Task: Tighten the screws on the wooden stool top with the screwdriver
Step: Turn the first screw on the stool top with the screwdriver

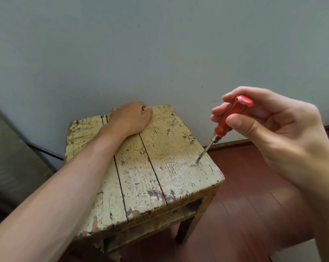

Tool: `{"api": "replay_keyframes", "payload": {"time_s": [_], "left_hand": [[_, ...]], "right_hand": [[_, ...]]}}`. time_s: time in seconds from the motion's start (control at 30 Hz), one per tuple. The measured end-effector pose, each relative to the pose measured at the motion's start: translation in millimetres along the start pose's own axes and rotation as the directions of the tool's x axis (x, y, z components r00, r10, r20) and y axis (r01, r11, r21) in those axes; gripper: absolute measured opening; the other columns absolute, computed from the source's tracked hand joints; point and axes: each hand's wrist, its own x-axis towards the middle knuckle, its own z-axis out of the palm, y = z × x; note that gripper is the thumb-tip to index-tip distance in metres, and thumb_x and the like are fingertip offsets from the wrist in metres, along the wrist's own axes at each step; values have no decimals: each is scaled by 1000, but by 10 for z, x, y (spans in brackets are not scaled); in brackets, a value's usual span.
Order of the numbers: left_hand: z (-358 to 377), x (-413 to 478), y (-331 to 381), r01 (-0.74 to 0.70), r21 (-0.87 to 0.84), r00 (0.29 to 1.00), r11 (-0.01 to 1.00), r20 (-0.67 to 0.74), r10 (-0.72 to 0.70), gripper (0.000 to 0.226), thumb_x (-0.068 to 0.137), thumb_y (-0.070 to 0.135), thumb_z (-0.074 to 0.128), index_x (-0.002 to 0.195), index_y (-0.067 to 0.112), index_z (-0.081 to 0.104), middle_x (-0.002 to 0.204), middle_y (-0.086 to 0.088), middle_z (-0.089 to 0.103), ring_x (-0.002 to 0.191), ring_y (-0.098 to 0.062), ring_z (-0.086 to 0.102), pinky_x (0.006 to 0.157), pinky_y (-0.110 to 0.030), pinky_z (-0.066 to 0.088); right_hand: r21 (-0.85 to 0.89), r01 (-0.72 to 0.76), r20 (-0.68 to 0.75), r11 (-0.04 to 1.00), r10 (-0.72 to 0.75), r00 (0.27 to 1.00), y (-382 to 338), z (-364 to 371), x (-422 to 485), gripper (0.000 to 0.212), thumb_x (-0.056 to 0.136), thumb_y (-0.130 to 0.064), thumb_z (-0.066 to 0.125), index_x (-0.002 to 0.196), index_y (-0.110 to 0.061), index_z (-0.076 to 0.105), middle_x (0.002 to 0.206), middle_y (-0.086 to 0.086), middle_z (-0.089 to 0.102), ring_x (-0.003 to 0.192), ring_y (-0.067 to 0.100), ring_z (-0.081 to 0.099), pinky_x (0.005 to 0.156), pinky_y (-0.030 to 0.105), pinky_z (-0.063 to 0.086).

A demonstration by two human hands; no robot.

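Observation:
A worn wooden stool top (141, 167) of three cream-painted planks fills the middle of the head view. My left hand (131, 118) grips its far edge, fingers curled over the back. My right hand (269, 125) holds a red-handled screwdriver (229, 118), tilted, its tip set in a screw (197, 162) sunk nearly flush near the right edge. Two other screws stick up from the right plank: one (192, 140) near the right edge, one (173, 121) farther back.
A pale grey wall (159, 53) rises right behind the stool. Reddish wooden floor (245, 214) lies to the right and below. A grey object with a dark bar (18, 157) stands at the left. One stool leg (194, 222) shows at the front right.

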Motion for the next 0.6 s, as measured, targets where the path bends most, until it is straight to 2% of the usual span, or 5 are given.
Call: {"api": "replay_keyframes", "payload": {"time_s": [0.17,0.43,0.6], "left_hand": [[12,12,-8,-4,0,1000,1000,-7,4,53,103,56,30,138,25,54,140,-3,59,129,-29,52,109,-47,30],[1,5,-7,-3,1,1000,1000,0,3,54,103,56,29,139,25,54,141,-2,59,129,-28,52,111,-48,31],[14,6,-13,-6,2,1000,1000,-3,6,54,103,55,30,140,24,54,141,-2,58,129,-29,52,110,-48,31]], "right_hand": [[-36,2,-166,999,-7,986,-38,133,-63,23,90,-13,78,113,-18,75,105,5,82,91,21,82,84,26,64],[-27,-71,-214,997,64,975,-15,138,-100,26,97,-18,68,123,-12,69,109,1,82,96,18,82,86,23,62],[-45,-12,-243,999,1,970,87,165,-36,20,103,-22,64,121,-13,67,102,7,80,92,21,81,84,27,62]]}}
